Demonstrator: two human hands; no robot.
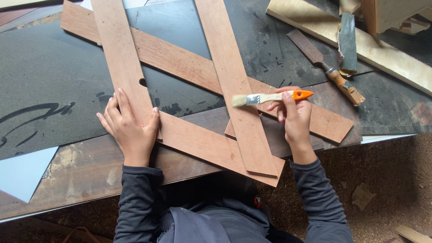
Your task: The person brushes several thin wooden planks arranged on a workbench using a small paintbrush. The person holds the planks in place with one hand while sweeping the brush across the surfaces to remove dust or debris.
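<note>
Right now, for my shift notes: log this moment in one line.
left hand: flat on wooden slat | right hand: holds paintbrush | chisel: idle

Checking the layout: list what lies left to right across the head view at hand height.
Pale blue sheet → left hand flat on a wooden slat → paintbrush → right hand holding it → wood-handled chisel.

Bare dark tabletop (54, 76) left of crossed planks (202, 76), chisel (326, 67) and offcuts (360, 42) crowding far right
</note>
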